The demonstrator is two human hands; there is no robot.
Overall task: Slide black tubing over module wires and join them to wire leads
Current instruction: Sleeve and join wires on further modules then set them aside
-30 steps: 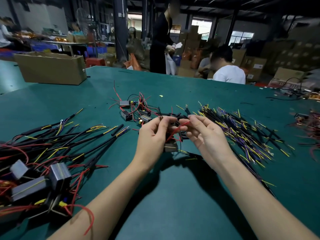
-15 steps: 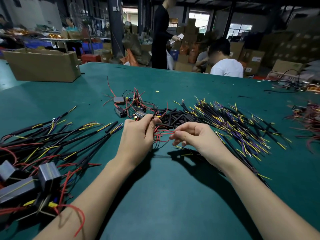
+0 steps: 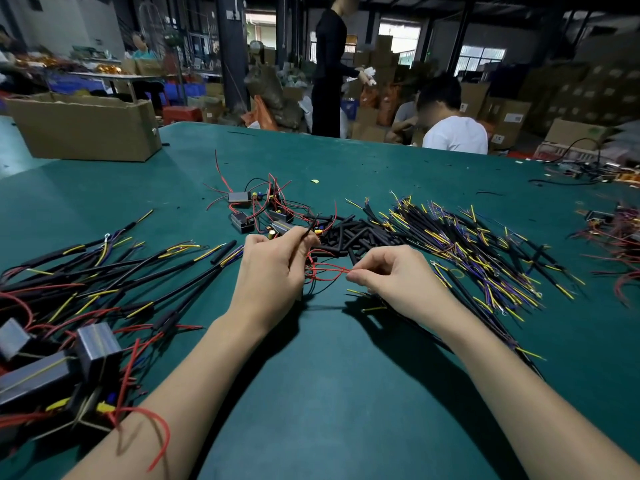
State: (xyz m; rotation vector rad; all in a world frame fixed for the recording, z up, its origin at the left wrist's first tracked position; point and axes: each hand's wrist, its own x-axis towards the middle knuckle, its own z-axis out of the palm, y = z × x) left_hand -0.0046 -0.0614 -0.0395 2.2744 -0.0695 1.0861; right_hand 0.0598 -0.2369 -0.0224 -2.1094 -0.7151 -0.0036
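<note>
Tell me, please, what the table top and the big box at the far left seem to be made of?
Table top: probably a rubber or vinyl mat, matte dark green, smooth, with soft shadows and no glare. Box: plain brown cardboard, dull, with torn, ragged upper edges.

An assembly workshop inside a warehouse-like hall. A large green worktop [image 3: 346, 393] carries batches of parts sorted into heaps: sleeved wire leads [image 3: 478, 258] with yellow and purple ends, short lengths of black tubing [image 3: 349, 233], small grey modules [image 3: 239, 197] trailing red wires, and finished harnesses [image 3: 104, 271] at the left. An open cardboard box [image 3: 83, 129] stands on the far left corner. Beyond the worktop, stacked cartons [image 3: 505, 119] fill the floor, blue bins [image 3: 180, 91] sit near a second table [image 3: 114, 76], and dark steel columns [image 3: 230, 50] support the roof. A seated person in white [image 3: 453, 133] and a standing person in black [image 3: 329, 71] work nearby.
</note>
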